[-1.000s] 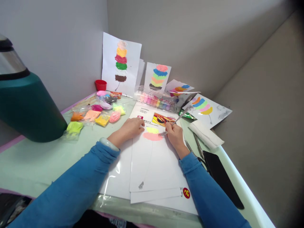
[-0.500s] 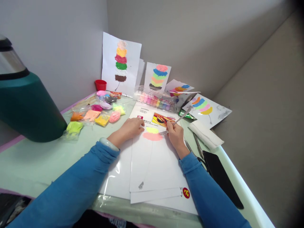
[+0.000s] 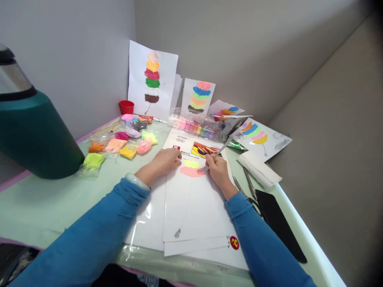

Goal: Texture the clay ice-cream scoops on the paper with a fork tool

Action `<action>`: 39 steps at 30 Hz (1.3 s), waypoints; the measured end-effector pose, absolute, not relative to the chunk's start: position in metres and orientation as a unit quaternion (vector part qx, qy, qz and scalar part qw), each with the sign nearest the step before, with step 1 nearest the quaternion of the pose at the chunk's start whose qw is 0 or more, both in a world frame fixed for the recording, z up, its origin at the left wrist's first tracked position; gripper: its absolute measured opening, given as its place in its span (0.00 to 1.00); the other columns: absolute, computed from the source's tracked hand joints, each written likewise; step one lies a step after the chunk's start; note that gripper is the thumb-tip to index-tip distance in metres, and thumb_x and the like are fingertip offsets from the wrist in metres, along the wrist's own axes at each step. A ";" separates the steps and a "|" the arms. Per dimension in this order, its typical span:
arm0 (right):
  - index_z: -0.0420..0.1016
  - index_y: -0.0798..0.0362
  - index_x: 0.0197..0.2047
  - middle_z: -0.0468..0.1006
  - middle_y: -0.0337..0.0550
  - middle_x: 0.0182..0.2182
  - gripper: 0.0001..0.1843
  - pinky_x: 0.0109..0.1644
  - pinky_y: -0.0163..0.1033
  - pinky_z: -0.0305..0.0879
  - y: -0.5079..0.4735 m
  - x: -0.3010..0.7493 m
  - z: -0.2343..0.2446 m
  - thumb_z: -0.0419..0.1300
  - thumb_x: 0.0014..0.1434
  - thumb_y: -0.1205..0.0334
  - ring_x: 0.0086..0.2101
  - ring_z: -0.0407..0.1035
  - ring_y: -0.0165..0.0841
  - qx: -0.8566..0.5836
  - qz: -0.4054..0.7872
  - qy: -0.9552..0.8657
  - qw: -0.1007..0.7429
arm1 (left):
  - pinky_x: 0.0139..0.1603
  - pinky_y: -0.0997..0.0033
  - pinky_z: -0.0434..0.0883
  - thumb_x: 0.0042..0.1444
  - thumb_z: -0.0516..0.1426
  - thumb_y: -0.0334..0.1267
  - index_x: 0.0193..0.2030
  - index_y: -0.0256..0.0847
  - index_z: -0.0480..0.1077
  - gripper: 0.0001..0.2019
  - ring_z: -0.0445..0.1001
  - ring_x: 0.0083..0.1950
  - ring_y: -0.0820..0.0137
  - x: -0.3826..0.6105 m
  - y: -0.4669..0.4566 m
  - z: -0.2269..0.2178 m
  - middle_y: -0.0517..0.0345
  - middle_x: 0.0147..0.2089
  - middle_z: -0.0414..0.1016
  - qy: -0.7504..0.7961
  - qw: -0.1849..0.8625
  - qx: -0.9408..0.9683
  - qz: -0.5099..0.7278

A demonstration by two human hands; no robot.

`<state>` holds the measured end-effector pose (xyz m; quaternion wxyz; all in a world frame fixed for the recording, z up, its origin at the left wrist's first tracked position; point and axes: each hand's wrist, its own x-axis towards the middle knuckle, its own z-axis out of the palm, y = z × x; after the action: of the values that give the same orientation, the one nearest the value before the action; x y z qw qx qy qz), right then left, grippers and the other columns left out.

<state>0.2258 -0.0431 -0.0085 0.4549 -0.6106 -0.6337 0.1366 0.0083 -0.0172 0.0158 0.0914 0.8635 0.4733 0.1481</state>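
A metal fork (image 3: 220, 150) is gripped in my right hand (image 3: 219, 170), its tines touching or just over the right side of a flattened pink clay patch (image 3: 190, 172). A yellow clay patch (image 3: 192, 164) adjoins the pink one along its upper edge. Both lie on a white paper sheet (image 3: 188, 207) with a thin drawn line running down from the pink patch and a small dark sketch near the bottom. My left hand (image 3: 166, 160) rests at the sheet's left edge, fingers loosely bent and holding nothing, the tips close to the patches.
Several bags of coloured clay (image 3: 128, 150) lie at left, beside a large green bottle (image 3: 38, 131). Behind stand a clear clay box (image 3: 197, 126), a red cup (image 3: 127, 107) and decorated cards (image 3: 153, 79). At right are a tissue roll (image 3: 259, 168), scissors (image 3: 255, 204) and a black flat object (image 3: 279, 223).
My right hand and the fork have shifted slightly left, bringing the tines further over the pink patch. My left hand stays where it was.
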 end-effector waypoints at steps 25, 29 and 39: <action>0.66 0.52 0.18 0.68 0.37 0.17 0.21 0.31 0.36 0.57 -0.043 0.227 -0.010 0.50 0.59 0.51 0.24 0.65 0.30 -0.585 0.140 -0.651 0.464 | 0.45 0.68 0.67 0.52 0.50 0.34 0.43 0.39 0.70 0.13 0.72 0.45 0.64 0.008 -0.018 0.015 0.51 0.44 0.75 0.479 0.110 0.854 0.167; 0.65 0.52 0.17 0.67 0.37 0.16 0.22 0.31 0.36 0.56 -0.043 0.226 -0.010 0.50 0.58 0.51 0.23 0.65 0.31 -0.600 0.138 -0.642 0.457 | 0.43 0.69 0.67 0.52 0.50 0.34 0.43 0.39 0.70 0.13 0.72 0.44 0.64 0.008 -0.018 0.015 0.52 0.44 0.76 0.476 0.111 0.856 0.166; 0.64 0.51 0.17 0.67 0.38 0.14 0.20 0.30 0.36 0.54 -0.044 0.227 -0.006 0.48 0.58 0.54 0.21 0.65 0.31 -0.643 0.068 -0.637 0.421 | 0.42 0.68 0.66 0.52 0.50 0.35 0.42 0.39 0.70 0.12 0.73 0.43 0.64 0.008 -0.016 0.014 0.52 0.43 0.76 0.472 0.103 0.861 0.161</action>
<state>0.2269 -0.0440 -0.0061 0.4208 -0.6426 -0.6368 0.0678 0.0075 -0.0162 0.0138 0.1033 0.8606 0.4719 0.1612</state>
